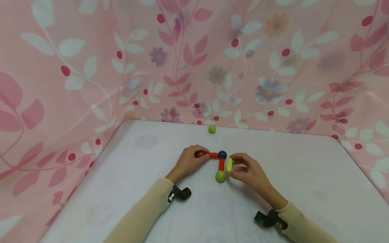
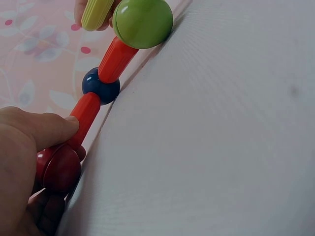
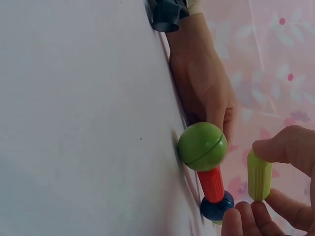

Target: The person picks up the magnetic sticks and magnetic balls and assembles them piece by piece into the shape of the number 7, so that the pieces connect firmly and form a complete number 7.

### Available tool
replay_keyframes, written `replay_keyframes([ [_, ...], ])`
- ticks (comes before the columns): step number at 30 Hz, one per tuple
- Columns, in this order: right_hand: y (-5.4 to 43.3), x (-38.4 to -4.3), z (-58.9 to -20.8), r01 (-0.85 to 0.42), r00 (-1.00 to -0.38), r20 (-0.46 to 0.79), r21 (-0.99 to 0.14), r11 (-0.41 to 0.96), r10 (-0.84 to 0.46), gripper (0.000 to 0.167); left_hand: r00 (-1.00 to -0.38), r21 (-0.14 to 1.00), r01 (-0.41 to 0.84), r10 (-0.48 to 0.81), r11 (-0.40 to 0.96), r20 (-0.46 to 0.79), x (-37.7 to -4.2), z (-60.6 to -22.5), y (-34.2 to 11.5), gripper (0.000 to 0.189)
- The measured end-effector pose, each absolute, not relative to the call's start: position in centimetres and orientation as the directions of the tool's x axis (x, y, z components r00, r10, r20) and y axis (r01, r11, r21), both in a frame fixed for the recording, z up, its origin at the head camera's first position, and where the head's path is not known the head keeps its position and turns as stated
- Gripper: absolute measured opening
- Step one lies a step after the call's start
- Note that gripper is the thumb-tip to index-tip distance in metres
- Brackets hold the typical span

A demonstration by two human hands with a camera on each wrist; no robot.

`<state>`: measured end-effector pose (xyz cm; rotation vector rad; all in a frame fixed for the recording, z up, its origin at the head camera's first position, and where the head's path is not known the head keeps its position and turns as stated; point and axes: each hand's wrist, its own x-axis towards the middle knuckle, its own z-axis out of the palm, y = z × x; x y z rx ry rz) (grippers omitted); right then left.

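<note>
My left hand [image 1: 192,158] grips a dark red ball [image 2: 62,168] and the end of the red rod [image 2: 85,115] joined to it. That rod runs to a blue ball [image 1: 222,154], from which a second red rod [image 1: 221,164] leads toward me to a green ball [image 1: 220,176]. Together they form an L-shaped chain on the table. Just right of the second rod, my right hand [image 1: 247,170] pinches a yellow-green rod [image 3: 259,175] end to end between thumb and fingers. In the right wrist view this rod stands apart from the chain.
Another green ball [image 1: 212,129] lies by itself near the table's far edge. The table has a white cloth [image 1: 152,145], and a pink floral curtain [image 1: 188,60] hangs behind it. Dark wrist cameras [image 1: 267,219] sit on both forearms.
</note>
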<state>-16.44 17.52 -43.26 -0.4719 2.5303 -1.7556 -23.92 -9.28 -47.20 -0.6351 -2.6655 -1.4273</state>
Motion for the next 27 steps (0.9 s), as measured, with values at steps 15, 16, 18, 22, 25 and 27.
replay_keyframes([
  [15,16.6,-15.1,-43.6,-0.258,-0.938,0.164,-0.919,0.298,-0.306,0.051,-0.905,0.766,0.407,0.331,0.497,0.267,-24.1,-47.0,-9.1,0.015],
  [16,16.6,-15.0,-43.7,-0.258,-0.938,0.166,-0.921,0.293,-0.306,0.051,-0.905,0.766,0.409,0.331,0.496,0.269,-24.1,-47.0,-9.1,0.015],
  [18,16.4,-14.7,-43.7,-0.261,-0.936,0.17,-0.922,0.284,-0.309,0.051,-0.904,0.766,0.41,0.332,0.495,0.269,-24.1,-47.0,-9.1,0.015],
  [22,16.1,-14.0,-43.7,-0.267,-0.932,0.175,-0.924,0.275,-0.316,0.051,-0.906,0.767,0.406,0.33,0.497,0.265,-24.1,-47.0,-9.1,0.015],
  [25,16.0,-13.6,-43.8,-0.265,-0.934,0.169,-0.919,0.292,-0.314,0.051,-0.909,0.77,0.399,0.328,0.499,0.258,-24.1,-47.0,-9.1,0.015],
  [27,15.9,-13.4,-43.9,-0.266,-0.936,0.17,-0.915,0.302,-0.309,0.051,-0.909,0.77,0.396,0.328,0.499,0.255,-24.1,-47.1,-9.1,0.015],
])
